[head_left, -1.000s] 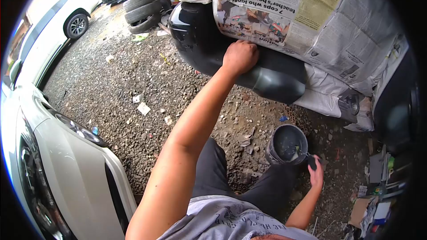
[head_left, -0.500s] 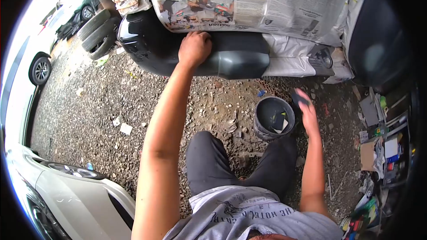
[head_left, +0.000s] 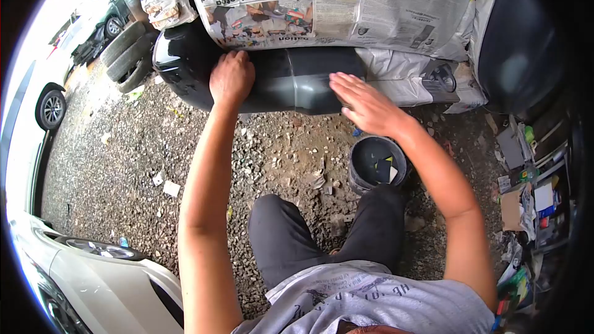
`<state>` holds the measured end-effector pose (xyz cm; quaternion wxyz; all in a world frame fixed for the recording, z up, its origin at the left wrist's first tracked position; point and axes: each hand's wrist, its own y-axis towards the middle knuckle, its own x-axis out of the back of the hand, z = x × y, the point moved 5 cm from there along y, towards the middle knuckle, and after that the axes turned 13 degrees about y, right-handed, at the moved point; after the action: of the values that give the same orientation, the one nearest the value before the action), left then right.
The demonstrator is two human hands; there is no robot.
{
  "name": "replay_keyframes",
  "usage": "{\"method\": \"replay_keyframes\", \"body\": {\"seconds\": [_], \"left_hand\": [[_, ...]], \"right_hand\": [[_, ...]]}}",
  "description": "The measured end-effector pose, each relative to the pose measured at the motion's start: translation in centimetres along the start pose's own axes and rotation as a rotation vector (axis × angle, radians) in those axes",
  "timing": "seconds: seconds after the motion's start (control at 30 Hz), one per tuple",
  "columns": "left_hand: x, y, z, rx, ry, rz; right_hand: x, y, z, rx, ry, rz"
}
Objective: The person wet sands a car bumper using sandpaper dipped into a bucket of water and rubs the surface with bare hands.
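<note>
A black car bumper (head_left: 266,80) with a wet sheen runs across the top of the head view, a duller grey patch near its middle. My left hand (head_left: 232,79) rests on its left part, fingers curled and closed; whatever lies under them is hidden. Over the grey patch, my right hand (head_left: 366,104) lies with its fingers straight and together, fingertips at the surface. The dark flat pad it held a moment earlier is out of sight, seemingly beneath the fingers. Below that hand stands a dark bucket (head_left: 354,170) with small black, white and yellow pieces inside.
Newspaper (head_left: 396,12) masks the body above the bumper, and white masking paper (head_left: 393,86) covers its right part. Old tyres (head_left: 127,55) are stacked at left. A white car (head_left: 105,291) stands at lower left on gravel (head_left: 136,167). Assorted clutter (head_left: 526,210) lines the right.
My right hand has moved from beside the bucket up and left onto the bumper; the dark pad is no longer visible. My left hand has slid left along the bumper.
</note>
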<state>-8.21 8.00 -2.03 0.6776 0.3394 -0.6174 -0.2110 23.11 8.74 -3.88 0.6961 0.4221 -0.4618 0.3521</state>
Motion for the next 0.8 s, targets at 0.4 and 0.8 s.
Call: {"method": "replay_keyframes", "body": {"seconds": [0.4,0.8], "left_hand": [[0.3,-0.2,-0.5,0.022,0.052,0.044],[0.0,-0.5,-0.5,-0.015,0.05,-0.028]], "right_hand": [[0.7,-1.0,-1.3,-0.018,-0.008,-0.134],[1.0,-1.0,-1.2,-0.037,0.098,-0.144]]}}
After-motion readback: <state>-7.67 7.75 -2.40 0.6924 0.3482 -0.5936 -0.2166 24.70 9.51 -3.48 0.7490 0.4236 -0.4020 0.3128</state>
